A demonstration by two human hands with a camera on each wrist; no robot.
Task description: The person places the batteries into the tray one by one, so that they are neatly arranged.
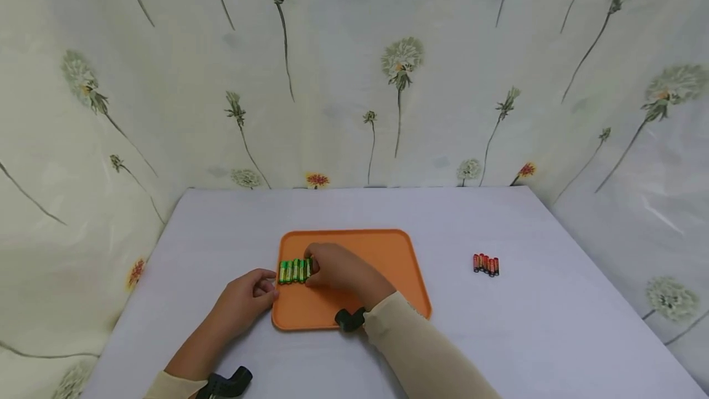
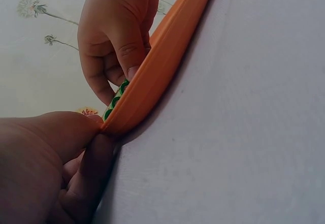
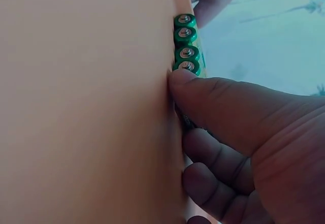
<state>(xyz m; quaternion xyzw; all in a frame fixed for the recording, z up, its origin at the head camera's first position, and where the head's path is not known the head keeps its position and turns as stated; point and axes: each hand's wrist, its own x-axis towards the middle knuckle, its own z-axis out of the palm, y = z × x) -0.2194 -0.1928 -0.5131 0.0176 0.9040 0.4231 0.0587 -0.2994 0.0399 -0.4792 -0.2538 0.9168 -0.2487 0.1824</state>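
Observation:
A row of several green batteries (image 1: pixel 291 271) lies side by side at the left of the orange tray (image 1: pixel 371 316). My right hand (image 1: pixel 336 268) is at the right end of that row and pinches a battery there, mostly hidden by the fingers. In the right wrist view, the right thumb (image 3: pixel 203 89) lies against the silver-tipped ends of the green batteries (image 3: pixel 186 33). My left hand (image 1: pixel 244 300) grips the tray's left edge; in the left wrist view its thumb and a finger meet at the orange rim (image 2: pixel 147 94).
On the white table (image 1: pixel 526 337), right of the tray, several red batteries (image 1: pixel 486 265) lie in an uneven row. Dark camera mounts sit at the left wrist (image 1: pixel 224 383) and right wrist (image 1: pixel 350 320). A floral-printed sheet (image 1: pixel 332 79) surrounds the table behind and at the sides.

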